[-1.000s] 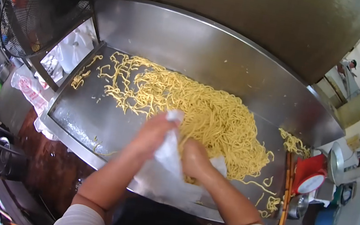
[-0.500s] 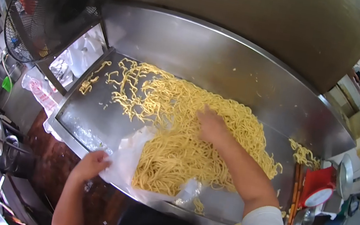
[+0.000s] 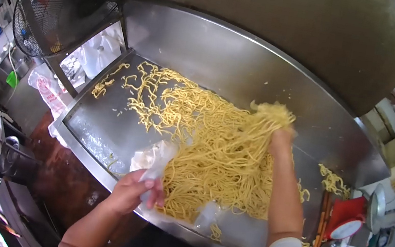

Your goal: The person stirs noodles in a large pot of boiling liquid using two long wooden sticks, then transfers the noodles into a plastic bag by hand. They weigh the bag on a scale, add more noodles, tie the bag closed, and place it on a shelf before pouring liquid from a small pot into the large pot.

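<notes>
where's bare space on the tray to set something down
The tray is barest at left, between the scattered noodles and the left and front rims, though it looks wet. A narrower gap separates the noodle pile from the sticks. Crowded: the middle, with the pile, the right hand, and the left hand gripping white plastic.

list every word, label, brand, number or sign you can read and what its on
No text can be read.
White bag with red print, left: too blurred to read.
Red scale, right: any dial markings are too small to read.
</notes>
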The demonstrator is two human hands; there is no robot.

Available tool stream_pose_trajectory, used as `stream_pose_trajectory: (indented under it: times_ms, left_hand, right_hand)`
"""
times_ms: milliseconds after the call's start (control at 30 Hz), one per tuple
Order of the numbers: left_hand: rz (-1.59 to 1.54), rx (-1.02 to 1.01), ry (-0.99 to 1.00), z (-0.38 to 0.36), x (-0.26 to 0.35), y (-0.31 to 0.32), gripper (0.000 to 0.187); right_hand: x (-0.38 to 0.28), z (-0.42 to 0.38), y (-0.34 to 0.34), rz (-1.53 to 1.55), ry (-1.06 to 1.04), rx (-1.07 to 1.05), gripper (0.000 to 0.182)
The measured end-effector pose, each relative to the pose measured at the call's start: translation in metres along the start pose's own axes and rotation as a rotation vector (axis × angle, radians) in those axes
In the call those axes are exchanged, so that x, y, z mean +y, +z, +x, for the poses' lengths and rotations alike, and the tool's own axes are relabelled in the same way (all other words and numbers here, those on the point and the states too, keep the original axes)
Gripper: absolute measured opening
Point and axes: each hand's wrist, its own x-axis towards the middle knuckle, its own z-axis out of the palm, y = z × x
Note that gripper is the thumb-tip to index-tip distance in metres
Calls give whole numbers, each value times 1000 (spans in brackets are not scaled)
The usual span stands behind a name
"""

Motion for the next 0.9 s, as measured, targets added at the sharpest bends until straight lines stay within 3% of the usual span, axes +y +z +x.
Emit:
stream_pose_trajectory:
  times_ms: [33,67,133,167,233,267,300,367,433,500,567,633,700,733,800,833,867,900]
  left_hand:
    - [-165,-100,-56,6,6,10,33]
    - [-175,-114,-56,11,18,25,33]
    - [-226,-251,161,20,47,51,51]
    - [-231,-261,168,26,54,50,51]
    - [-406,-221,255,42,62,46,60]
    - [-408,-237,249,51,65,46,60]
    - [-444,-275,190,60,66,47,63]
    - [-484,-333,107,77,57,56,66]
    - [-323,-406,50,96,37,71,76]
    - [-153,-413,-47,116,9,75,82]
    - [715,-578,103,139,-21,76,88]
    - [1132,-814,-27,157,-49,85,89]
    - [1483,-957,-409,174,-79,96,89]
    - [1483,-954,-403,177,-91,99,89]
    - [1922,-856,-106,173,-121,103,81]
    - [1925,-852,-101,173,-143,102,81]
    - [1873,-673,-124,174,-168,100,79]
    - [1814,-499,-143,179,-181,104,76]
  right_hand:
    - [-40,5,-5,-62,9,-146,25]
    - [-83,-6,2,-172,-122,-207,22]
    - [-135,-27,13,-355,-286,-335,25]
    - [-147,-40,24,-426,-376,-387,28]
    - [-160,-99,69,-379,64,-234,29]
    - [-113,-92,62,282,558,-175,28]
    - [-65,-118,63,254,492,-342,32]
    - [-28,-172,93,-450,32,-670,34]
    - [12,-209,117,-704,-206,-757,36]
    - [35,-226,122,-835,-295,-783,37]
    - [40,-232,111,-930,-362,-827,39]
    - [35,-236,86,-984,-374,-922,41]
    - [22,-233,53,-989,-311,-1065,42]
    - [28,-234,38,-994,-315,-1066,42]
    - [30,-229,-14,-712,-339,-1061,45]
    - [4,-220,-37,-791,-41,-1025,42]
    - [-25,-206,-57,-857,257,-974,39]
    - [-36,-190,-74,-974,155,-809,37]
